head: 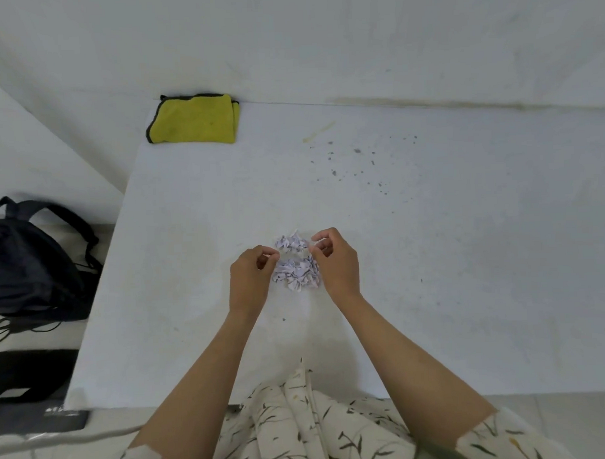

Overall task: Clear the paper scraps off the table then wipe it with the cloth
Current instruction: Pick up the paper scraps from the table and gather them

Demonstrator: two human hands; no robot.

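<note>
Small white-and-lilac paper scraps lie in two heaps mid-table: a bigger pile [297, 273] and a smaller one [291, 243] just behind it. My left hand [249, 277] is at the left of the piles, thumb and fingertips pinched together on a scrap at the edge. On the right side, my right hand [336, 262] has curled fingers that pinch a small scrap above the piles. A folded yellow cloth [194, 119] with dark edging lies at the table's far left corner, well away from both hands.
The white table [449, 258] has dark specks [357, 158] and a yellowish smear [318, 132] toward the back. It meets a white wall behind. On the floor to the left are a dark backpack [31, 259], cables and a black box [28, 374].
</note>
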